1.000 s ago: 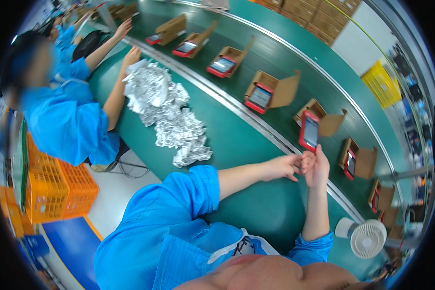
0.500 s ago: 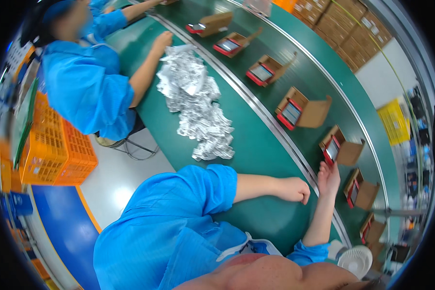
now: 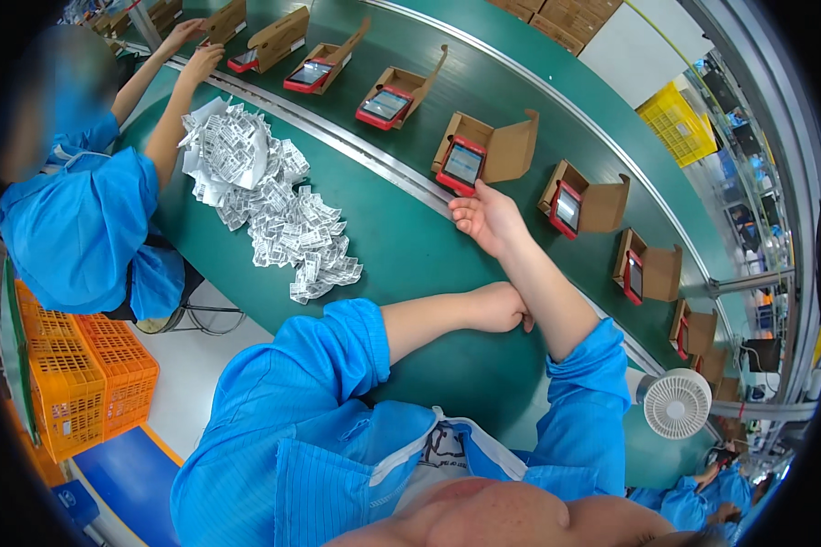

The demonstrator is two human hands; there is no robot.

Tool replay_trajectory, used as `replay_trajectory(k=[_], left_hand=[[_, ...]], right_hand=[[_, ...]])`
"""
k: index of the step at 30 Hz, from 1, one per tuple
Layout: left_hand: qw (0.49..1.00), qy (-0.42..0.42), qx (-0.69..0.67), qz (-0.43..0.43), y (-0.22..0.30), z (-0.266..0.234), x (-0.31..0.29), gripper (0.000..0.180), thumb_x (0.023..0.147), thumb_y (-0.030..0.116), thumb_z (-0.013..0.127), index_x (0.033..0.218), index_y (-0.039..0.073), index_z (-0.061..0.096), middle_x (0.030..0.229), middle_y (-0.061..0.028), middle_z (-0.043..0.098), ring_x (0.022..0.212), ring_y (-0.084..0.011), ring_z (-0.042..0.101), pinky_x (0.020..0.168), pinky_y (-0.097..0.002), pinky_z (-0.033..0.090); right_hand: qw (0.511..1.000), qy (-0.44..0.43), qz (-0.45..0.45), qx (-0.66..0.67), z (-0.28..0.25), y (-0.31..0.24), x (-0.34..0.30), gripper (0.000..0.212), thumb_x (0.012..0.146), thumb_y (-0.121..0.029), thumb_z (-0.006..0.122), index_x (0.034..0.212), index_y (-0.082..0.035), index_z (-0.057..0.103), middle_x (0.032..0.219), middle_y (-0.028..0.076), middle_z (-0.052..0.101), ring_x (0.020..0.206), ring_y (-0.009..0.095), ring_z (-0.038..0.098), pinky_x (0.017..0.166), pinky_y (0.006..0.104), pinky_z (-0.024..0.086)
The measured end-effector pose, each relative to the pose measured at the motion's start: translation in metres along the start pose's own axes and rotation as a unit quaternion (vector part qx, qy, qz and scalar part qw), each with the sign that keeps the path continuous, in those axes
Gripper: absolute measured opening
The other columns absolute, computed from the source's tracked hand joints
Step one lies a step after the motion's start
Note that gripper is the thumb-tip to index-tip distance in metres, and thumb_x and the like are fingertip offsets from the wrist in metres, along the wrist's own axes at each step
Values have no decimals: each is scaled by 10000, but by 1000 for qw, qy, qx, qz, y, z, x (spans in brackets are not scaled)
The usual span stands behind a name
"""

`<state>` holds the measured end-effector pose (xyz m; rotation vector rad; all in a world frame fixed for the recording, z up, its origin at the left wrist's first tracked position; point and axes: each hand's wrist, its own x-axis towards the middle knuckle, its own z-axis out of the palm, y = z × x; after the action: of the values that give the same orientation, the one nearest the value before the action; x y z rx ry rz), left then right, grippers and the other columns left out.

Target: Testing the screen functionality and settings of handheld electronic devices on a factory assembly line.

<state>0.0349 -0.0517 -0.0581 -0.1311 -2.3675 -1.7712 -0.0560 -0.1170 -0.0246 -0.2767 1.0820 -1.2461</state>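
A handheld device in a red case (image 3: 462, 166) with a grey screen lies in an open brown cardboard box (image 3: 511, 150) on the green belt. At its near corner is my right hand (image 3: 491, 221), palm partly up. The thumb reaches to the red case, seemingly touching it, while the other fingers curl loosely apart from it. My left hand (image 3: 500, 308) rests on the green table beside my right forearm, its fingers curled in. Nothing shows sticking out of it, though its palm is hidden. Loose printed white slips (image 3: 255, 191) form a heap left of my hands.
More open boxes with red devices (image 3: 567, 208) line the belt on both sides. A metal rail (image 3: 356, 137) divides belt from table. A co-worker in blue (image 3: 82, 228) reaches to the belt at far left. A white fan (image 3: 677, 403) stands at right; orange crates (image 3: 82, 365) sit lower left.
The view has swung, shifting the slips and co-worker left. My right hand has gone from one boxed device to another farther left along the belt. My left hand stays curled on the table.
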Motion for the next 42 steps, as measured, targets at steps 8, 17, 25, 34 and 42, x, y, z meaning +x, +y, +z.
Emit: replay_trajectory(k=[8,17,25,34,42], left_hand=[[994,58,-85,-23,1,5,0,243,732,-29,453,840,14,667,860,-121,685,843,-264,647,794,-374,495],[848,121,-502,-115,1,-32,-2,350,963,402,411,1053,106,575,877,-47,622,712,-108,612,427,-228,421],[819,113,-553,-100,1,-38,3,550,1001,496,168,1375,134,346,1266,-91,525,1024,-198,607,669,-345,588],[837,93,-525,-122,10,-35,7,501,960,209,407,1429,104,267,1328,-129,465,1180,-267,525,935,-442,495],[871,93,-457,-152,15,-30,11,741,766,-75,463,1441,105,216,1330,-134,445,1169,-278,536,924,-405,519]], right_hand=[[996,30,-49,-70,8,-7,-22,347,1022,-302,342,971,14,475,739,130,605,545,182,573,456,263,475],[988,-94,-100,-74,-28,-7,-149,335,1017,-306,354,1054,7,465,774,124,610,529,156,599,486,254,520],[933,91,-220,-269,-98,35,-138,387,1007,-315,411,1244,-9,432,861,76,578,670,122,584,518,219,474],[936,90,-273,-201,-108,45,-129,505,969,-360,448,1308,12,406,1011,68,578,664,65,528,447,186,396],[928,93,-284,-221,-111,42,-133,448,955,-367,447,1235,-18,470,906,41,579,637,71,536,481,196,423]])
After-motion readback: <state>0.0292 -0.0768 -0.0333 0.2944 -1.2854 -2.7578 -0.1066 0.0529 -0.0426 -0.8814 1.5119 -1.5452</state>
